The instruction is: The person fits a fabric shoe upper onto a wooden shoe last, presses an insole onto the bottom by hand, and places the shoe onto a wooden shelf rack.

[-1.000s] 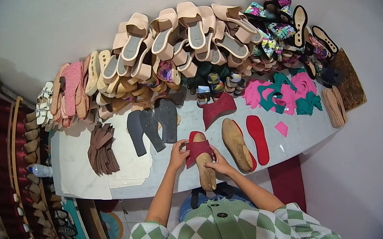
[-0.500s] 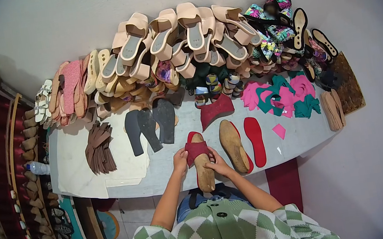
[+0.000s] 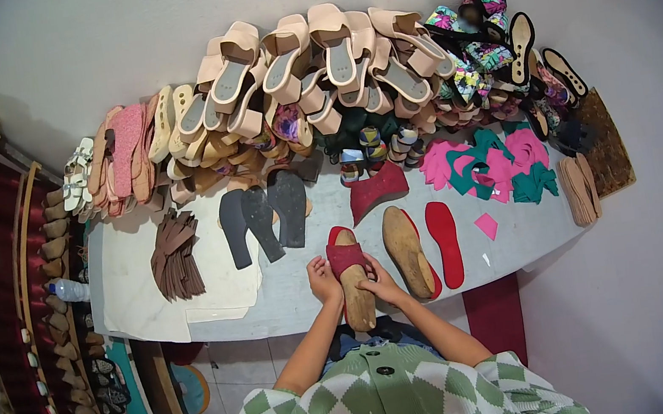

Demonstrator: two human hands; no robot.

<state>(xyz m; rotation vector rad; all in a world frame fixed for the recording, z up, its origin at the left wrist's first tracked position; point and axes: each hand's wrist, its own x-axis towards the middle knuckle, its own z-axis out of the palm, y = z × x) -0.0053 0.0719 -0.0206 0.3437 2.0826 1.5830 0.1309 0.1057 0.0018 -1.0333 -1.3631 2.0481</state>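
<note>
Between the fingers (image 3: 316,267) of the two hands is a shoe last (image 3: 359,310) with a strap (image 3: 345,256) across it, at the near edge of the table (image 3: 490,265). Just right of the fingers lies a second last (image 3: 407,252), then an insole (image 3: 444,246). Ahead of them sits a wedge (image 3: 378,192); ahead and left, heeled soles (image 3: 288,209); farther left, strips (image 3: 176,256) on a sheet (image 3: 225,298). Cut pieces (image 3: 490,164) lie ahead and right, and heaped sandals (image 3: 336,60) line the far side.

Left hand (image 3: 325,282) eased off maroon strap (image 3: 345,257), now curled.
</note>
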